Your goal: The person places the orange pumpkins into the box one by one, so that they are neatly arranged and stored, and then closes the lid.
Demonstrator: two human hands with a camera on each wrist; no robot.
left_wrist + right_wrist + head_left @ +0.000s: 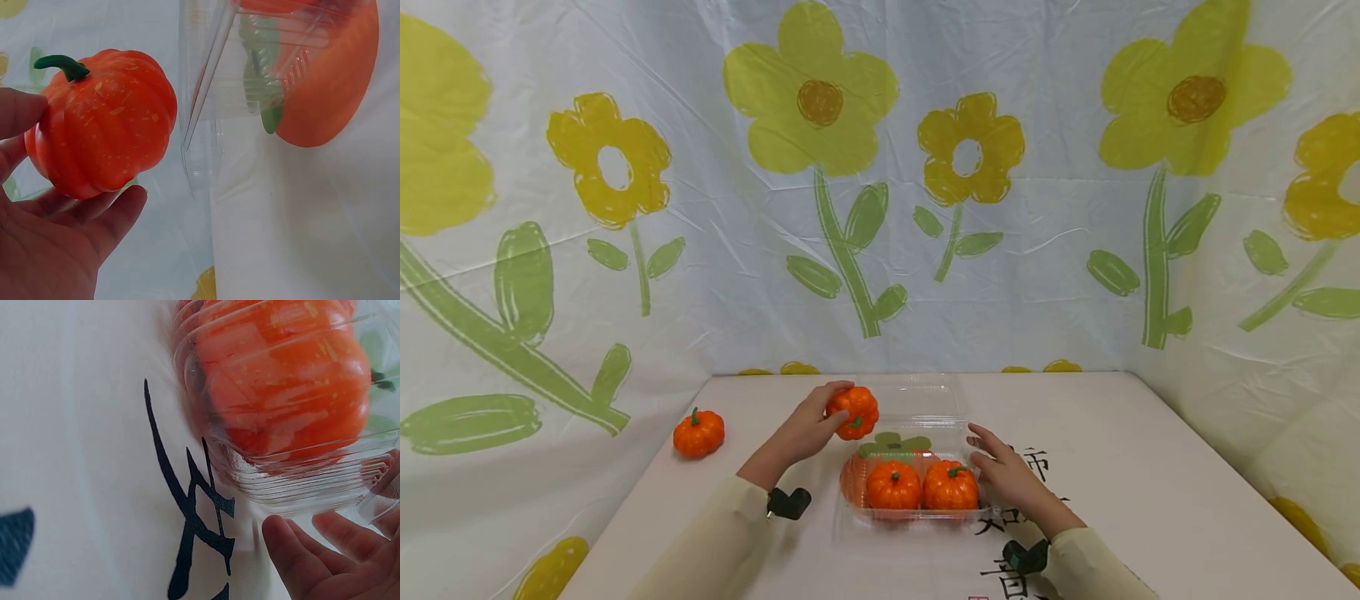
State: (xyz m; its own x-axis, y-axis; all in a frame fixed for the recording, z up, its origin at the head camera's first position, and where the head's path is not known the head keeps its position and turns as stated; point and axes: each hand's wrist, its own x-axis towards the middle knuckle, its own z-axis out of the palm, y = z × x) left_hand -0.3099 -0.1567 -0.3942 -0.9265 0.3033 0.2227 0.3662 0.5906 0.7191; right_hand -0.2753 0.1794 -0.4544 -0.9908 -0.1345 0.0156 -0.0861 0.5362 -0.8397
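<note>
In the head view my left hand [805, 432] grips a small orange toy pumpkin [859, 413], held up near the back left of a clear plastic clamshell box [917, 514]. The left wrist view shows the thumb on one side of this ribbed pumpkin [106, 125] and the fingers beneath, its green stem toward the thumb. Inside the box, two more pumpkins, one on the left [892, 487] and one on the right [951, 487], sit side by side along the front. My right hand [1011, 479] is at the box's right side, fingers extended, fingertips right by its wall [294, 494].
The box's transparent lid [921, 396] is folded back behind it. Another pumpkin [698, 433] stands at the table's left edge. Black brush characters [1013, 579] and printed flower shapes mark the pale tablecloth [1120, 500]. A flowered curtain [880, 250] hangs behind the table.
</note>
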